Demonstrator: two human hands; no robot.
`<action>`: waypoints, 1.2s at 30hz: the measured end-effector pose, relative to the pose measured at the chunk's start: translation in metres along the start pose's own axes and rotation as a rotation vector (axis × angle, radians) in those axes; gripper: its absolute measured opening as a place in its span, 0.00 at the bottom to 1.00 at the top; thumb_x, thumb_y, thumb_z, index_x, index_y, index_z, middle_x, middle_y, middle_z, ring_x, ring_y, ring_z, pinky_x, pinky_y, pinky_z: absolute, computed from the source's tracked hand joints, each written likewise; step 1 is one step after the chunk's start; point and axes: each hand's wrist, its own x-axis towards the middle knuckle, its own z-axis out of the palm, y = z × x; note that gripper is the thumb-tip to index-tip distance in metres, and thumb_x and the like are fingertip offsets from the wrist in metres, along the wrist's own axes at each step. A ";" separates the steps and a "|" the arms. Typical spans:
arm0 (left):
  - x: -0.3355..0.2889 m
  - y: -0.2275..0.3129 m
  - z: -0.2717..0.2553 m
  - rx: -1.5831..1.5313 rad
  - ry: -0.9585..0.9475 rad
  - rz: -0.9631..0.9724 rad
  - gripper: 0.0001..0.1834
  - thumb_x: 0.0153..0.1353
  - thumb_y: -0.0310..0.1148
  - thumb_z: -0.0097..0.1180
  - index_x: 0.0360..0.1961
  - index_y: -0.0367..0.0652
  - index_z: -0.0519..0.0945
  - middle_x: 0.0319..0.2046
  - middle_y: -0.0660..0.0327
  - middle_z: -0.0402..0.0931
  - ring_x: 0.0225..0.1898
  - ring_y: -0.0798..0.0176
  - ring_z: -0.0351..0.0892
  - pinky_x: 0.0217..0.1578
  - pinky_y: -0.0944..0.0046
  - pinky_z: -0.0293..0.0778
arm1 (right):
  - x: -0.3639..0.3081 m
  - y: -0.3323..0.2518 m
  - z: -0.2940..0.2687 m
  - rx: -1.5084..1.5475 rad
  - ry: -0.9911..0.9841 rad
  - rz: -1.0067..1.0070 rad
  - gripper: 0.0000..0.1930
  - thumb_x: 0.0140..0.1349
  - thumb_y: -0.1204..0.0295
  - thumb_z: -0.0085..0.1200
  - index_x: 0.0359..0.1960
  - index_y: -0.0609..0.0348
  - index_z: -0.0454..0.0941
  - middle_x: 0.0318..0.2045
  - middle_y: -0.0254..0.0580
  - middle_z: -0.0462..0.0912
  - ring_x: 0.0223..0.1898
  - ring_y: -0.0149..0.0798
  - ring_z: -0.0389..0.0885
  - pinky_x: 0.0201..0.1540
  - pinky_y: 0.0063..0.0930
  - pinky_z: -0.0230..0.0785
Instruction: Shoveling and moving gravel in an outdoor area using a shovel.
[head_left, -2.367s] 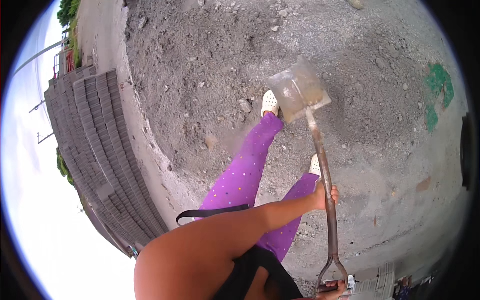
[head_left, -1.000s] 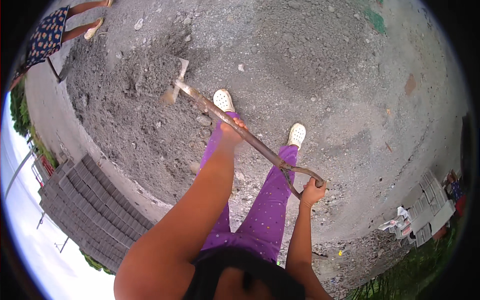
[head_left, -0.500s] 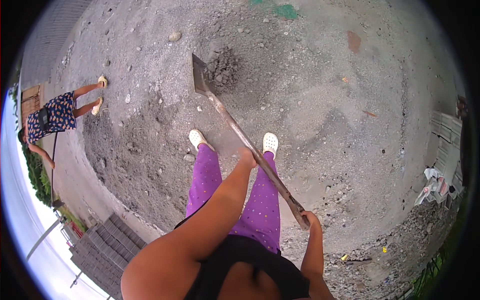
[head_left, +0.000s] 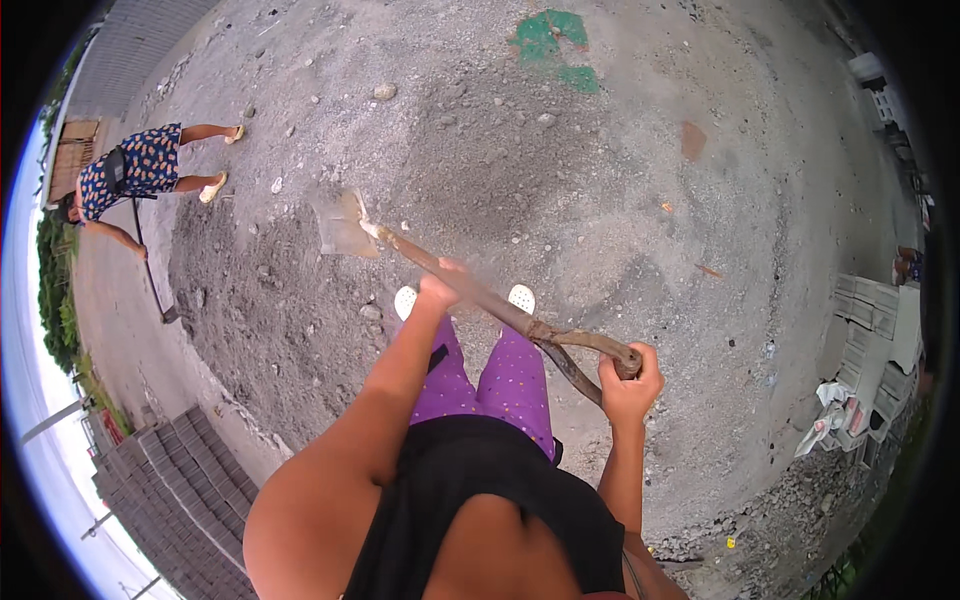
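Observation:
A long-handled shovel point(head_left: 480, 295) slants across in front of my legs. My left hand point(head_left: 443, 285) is wrapped round the middle of its shaft. My right hand point(head_left: 630, 383) grips the forked end of the handle at the right. The metal shovel blade point(head_left: 345, 226), blurred by motion, is beyond my left foot, over the border between dark loose soil point(head_left: 290, 290) and paler gravel. No heap shows on the blade. Past it to the right lies a low patch of darker grey soil point(head_left: 480, 160).
At far left another person point(head_left: 130, 170) bends over with a long-handled tool point(head_left: 152, 270). Stacked grey blocks point(head_left: 185, 490) stand at lower left. Pale stacked sacks or sheets point(head_left: 870, 320) are at the right, near rubble point(head_left: 770, 530). A green patch point(head_left: 550, 40) marks the far ground.
The shovel blade has swung left and nearer, away from the clump of loose soil beside it. The shovel has rolled, showing its forked handle end. The other person's tool has shifted.

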 end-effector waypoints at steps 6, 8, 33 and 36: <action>-0.101 -0.114 0.111 0.463 -0.056 0.369 0.20 0.58 0.48 0.34 0.21 0.46 0.70 0.20 0.61 0.68 0.23 0.62 0.69 0.28 0.61 0.68 | -0.003 -0.182 0.042 -0.016 -0.478 -0.995 0.14 0.33 0.72 0.62 0.25 0.56 0.73 0.16 0.36 0.73 0.17 0.39 0.72 0.20 0.26 0.61; -0.140 -0.080 0.098 0.963 0.468 0.851 0.32 0.59 0.57 0.24 0.29 0.40 0.73 0.23 0.57 0.71 0.24 0.57 0.73 0.29 0.55 0.69 | -0.021 -0.207 0.090 -0.007 -0.676 -1.120 0.12 0.36 0.69 0.60 0.24 0.55 0.72 0.17 0.37 0.74 0.20 0.39 0.74 0.23 0.29 0.63; -0.667 -0.228 0.032 0.638 -0.966 1.061 0.37 0.54 0.55 0.44 0.59 0.41 0.61 0.64 0.47 0.48 0.63 0.35 0.48 0.58 0.38 0.53 | -0.365 -0.276 0.246 -0.570 -1.058 -1.392 0.08 0.44 0.69 0.53 0.27 0.55 0.76 0.23 0.50 0.79 0.26 0.53 0.78 0.30 0.44 0.70; -0.682 -0.237 0.021 0.652 -0.995 1.041 0.38 0.56 0.58 0.39 0.60 0.41 0.61 0.64 0.47 0.48 0.63 0.35 0.48 0.58 0.38 0.54 | -0.376 -0.259 0.233 -0.562 -1.067 -1.357 0.08 0.43 0.68 0.55 0.27 0.55 0.76 0.22 0.50 0.79 0.26 0.54 0.78 0.30 0.44 0.69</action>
